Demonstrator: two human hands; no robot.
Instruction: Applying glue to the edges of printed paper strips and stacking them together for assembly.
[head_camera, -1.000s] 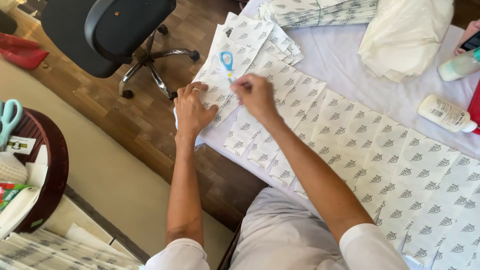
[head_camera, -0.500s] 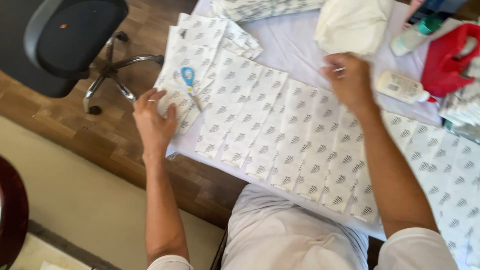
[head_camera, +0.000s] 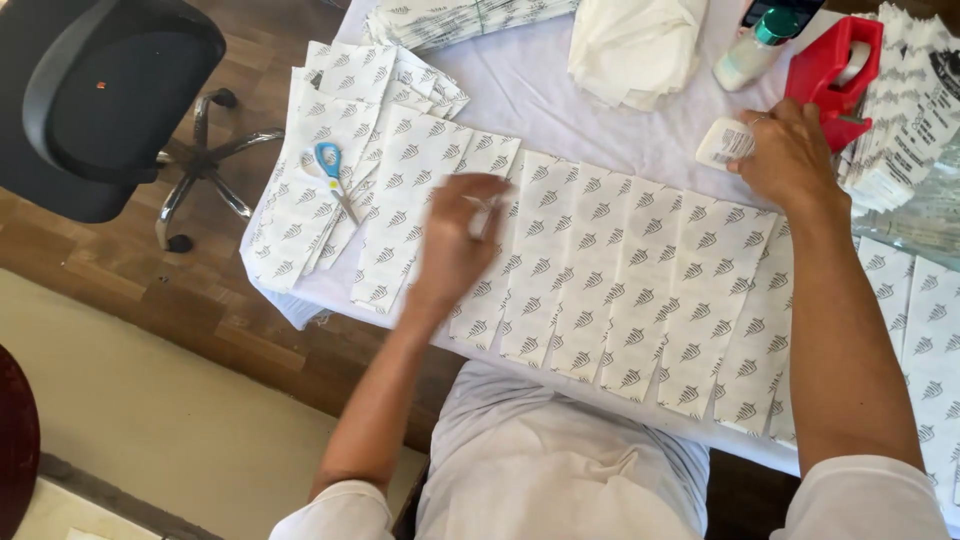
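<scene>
Red tape dispenser (head_camera: 835, 62) and white bottle (head_camera: 725, 143) crowd the right hand (head_camera: 790, 155).

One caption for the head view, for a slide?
Left hand over overlapped patterned paper sheets; right hand beside a red tape dispenser.

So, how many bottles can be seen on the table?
2. A small white bottle lies at the right hand, touching its fingers. A second bottle with a green cap lies at the top edge, beside the red tape dispenser. Others may be hidden.
</scene>
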